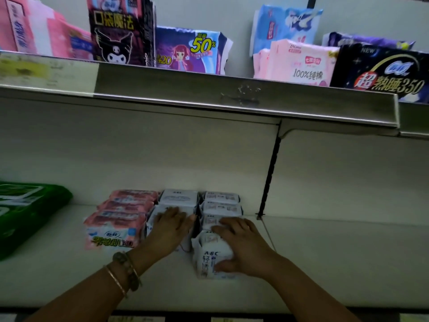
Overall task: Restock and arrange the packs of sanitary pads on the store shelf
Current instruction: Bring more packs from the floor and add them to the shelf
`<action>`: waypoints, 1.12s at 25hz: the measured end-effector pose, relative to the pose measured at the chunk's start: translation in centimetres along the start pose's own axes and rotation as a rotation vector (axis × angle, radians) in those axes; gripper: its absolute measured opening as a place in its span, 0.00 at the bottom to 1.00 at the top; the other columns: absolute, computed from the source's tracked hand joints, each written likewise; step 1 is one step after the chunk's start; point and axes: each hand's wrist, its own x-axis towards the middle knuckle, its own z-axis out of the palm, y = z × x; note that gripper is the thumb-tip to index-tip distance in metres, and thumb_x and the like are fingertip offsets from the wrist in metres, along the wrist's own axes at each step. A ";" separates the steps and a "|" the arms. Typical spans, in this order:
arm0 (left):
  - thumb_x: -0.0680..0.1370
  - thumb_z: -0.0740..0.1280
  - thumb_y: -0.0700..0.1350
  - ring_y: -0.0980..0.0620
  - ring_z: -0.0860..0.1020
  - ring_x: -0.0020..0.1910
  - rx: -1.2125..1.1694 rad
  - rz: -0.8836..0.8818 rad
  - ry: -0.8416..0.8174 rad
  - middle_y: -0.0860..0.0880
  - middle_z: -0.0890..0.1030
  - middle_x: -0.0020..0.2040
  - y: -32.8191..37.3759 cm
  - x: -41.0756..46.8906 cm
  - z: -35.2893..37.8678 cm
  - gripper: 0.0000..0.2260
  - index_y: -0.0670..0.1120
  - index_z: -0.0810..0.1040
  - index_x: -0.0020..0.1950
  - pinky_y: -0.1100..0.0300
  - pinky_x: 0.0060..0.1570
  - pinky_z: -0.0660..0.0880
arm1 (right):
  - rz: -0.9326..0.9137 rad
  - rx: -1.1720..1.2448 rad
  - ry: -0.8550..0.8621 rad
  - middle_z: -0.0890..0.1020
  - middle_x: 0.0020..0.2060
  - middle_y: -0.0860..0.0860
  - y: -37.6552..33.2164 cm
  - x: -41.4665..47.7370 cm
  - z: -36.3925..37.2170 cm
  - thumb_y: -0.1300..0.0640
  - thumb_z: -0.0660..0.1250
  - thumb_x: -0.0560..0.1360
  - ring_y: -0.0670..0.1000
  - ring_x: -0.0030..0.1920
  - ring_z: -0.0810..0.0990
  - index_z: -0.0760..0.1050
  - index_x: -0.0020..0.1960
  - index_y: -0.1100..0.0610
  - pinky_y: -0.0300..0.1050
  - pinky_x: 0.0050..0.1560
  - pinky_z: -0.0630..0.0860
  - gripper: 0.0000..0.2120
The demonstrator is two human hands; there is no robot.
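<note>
Three rows of soft, plastic-wrapped packs stand side by side on your white lower shelf (pixel 325 263), apart from a bulky green pack (pixel 30 210) at far left. In order they are the glossy pink packs (pixel 116 226), a white middle row (pixel 178 198) and a white right row (pixel 220 208). Your left hand (pixel 171 226) lies flat on the middle row, fingers straight, holding nothing. Your right hand (pixel 241 245) grips the front white pack (pixel 212 256) of the right row, fingers curled over its top and thumb on its near face. That pack is blocky, with rounded corners and blue lettering.
</note>
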 end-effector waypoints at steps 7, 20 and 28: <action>0.78 0.64 0.46 0.48 0.61 0.72 -0.292 -0.143 0.230 0.43 0.67 0.70 2.9 -3.8 -0.1 0.16 0.39 0.74 0.63 0.66 0.67 0.55 | 0.117 0.166 -0.065 0.63 0.72 0.53 -2.1 -1.1 -3.1 0.22 0.47 0.63 0.52 0.73 0.57 0.60 0.74 0.53 0.52 0.73 0.44 0.49; 0.76 0.67 0.44 0.56 0.69 0.62 -0.304 -0.148 0.179 0.53 0.70 0.60 11.6 -19.4 1.5 0.11 0.48 0.77 0.58 0.70 0.61 0.63 | 0.244 0.586 0.494 0.75 0.50 0.52 -7.8 -11.7 -3.4 0.54 0.61 0.73 0.49 0.53 0.75 0.80 0.49 0.63 0.27 0.57 0.66 0.15; 0.78 0.63 0.48 0.55 0.67 0.63 -0.303 -0.192 0.036 0.52 0.70 0.56 14.7 -25.7 2.1 0.14 0.47 0.72 0.63 0.70 0.56 0.60 | 0.376 0.518 0.382 0.81 0.47 0.58 -11.9 -17.9 -4.2 0.64 0.64 0.70 0.58 0.50 0.79 0.80 0.47 0.64 0.34 0.53 0.68 0.09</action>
